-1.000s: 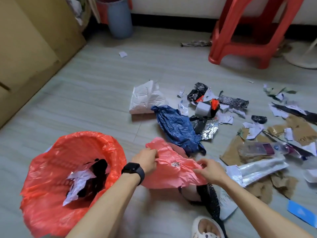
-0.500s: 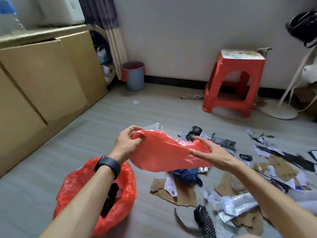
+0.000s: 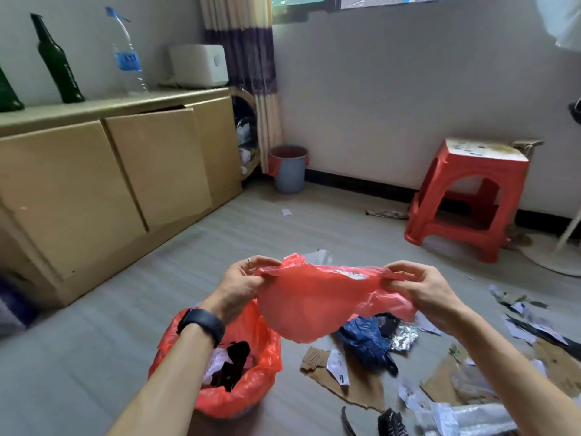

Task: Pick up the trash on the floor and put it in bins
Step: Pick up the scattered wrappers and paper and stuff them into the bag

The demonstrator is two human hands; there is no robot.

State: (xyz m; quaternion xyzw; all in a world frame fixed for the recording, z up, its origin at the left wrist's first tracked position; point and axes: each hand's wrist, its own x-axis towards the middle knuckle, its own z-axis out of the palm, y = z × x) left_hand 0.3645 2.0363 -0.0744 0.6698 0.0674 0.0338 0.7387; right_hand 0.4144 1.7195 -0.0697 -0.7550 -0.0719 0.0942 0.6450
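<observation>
On the left, the long tan wooden cabinet (image 3: 94, 184) closes off that side, with bare grey floor (image 3: 94, 341) in front of it giving room to move. Just right of that floor stands the round bin lined with a red plastic bag (image 3: 251, 391), its mouth open and paper and dark scraps inside.

Above the bin's far edge, the left hand (image 3: 242, 284) pinches the left end of a thin, crumpled red plastic bag (image 3: 314, 306), fingers clamped on the gathered film. The right hand (image 3: 421, 291) pinches the other end the same way, so the bag hangs stretched between them in the air. It looks very light, limp and slick. The bunched edges give the surest hold, since flat film would likely slip. Whether the hands are at its open mouth or a torn edge I cannot tell.

Below and to the right, a crumpled dark blue plastic bag (image 3: 361, 341), a torn brown cardboard sheet (image 3: 361, 388) and paper scraps crowd the floor. Lowering leftward to the bin seems the freer path. The red plastic stool (image 3: 471, 196) stands well apart.
</observation>
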